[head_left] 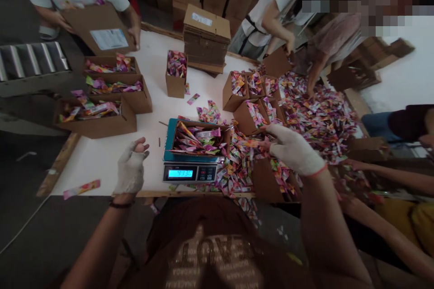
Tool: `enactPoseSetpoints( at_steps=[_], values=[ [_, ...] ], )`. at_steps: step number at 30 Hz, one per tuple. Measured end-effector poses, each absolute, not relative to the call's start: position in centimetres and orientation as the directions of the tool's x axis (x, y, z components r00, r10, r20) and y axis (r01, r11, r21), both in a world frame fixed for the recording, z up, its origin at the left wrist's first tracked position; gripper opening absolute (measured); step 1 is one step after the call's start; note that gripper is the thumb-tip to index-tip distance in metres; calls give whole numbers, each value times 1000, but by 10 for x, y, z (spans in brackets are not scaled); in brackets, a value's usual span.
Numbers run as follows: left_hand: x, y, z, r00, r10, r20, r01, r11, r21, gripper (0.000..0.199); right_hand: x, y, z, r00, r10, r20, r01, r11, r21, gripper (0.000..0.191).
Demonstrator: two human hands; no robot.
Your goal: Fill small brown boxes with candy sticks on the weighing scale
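Observation:
A digital scale [191, 173] with a lit display stands at the table's near edge. On its blue-green platform [169, 140] rests a cardboard box [200, 157] filled with small colourful wrapped packets [208, 134]. My left hand [130, 169], in a fingertip-less white glove, hovers left of the scale, fingers loosely bent and apart, holding nothing. My right hand [293, 149], gloved likewise, reaches over loose packets [237, 167] right of the scale. Its thumb and fingers are spread, close to an orange-pink packet [250, 143]; I see no grip on it.
Filled boxes [96, 122] stand at left, with more [251, 115] at right beside a large packet heap [318, 117]. Flattened cartons [206, 38] are stacked at the back. Co-workers' hands [134, 36] and arms [317, 74] are around the table. A roller conveyor [32, 58] is at far left.

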State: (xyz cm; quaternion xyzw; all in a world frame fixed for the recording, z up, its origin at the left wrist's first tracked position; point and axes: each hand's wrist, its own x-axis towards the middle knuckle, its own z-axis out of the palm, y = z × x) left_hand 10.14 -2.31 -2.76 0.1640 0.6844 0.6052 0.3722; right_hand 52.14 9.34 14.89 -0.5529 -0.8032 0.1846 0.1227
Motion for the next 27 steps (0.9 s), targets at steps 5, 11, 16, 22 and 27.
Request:
enactPoseSetpoints(
  at_steps=[5,11,16,22,27],
  values=[
    [91,8,-6,-672,728,-138,-122,76,990,56,435,97,133,-609,768,-196,772,519,-367,49],
    [103,22,13,-605,796,-33,-53,1,999,66,367,108,123,-535,638,-553,792,608,-65,53],
    [110,18,18,-545,838,-14,135,104,985,57,378,117,130,-476,725,-497,862,496,-103,46],
    [139,58,37,315,945,82,723,-295,625,24,359,116,123,-448,718,-533,882,454,-129,55],
    [157,87,43,405,910,-94,835,-326,443,16,333,120,111,-337,725,-600,910,416,-8,44]
  ],
)
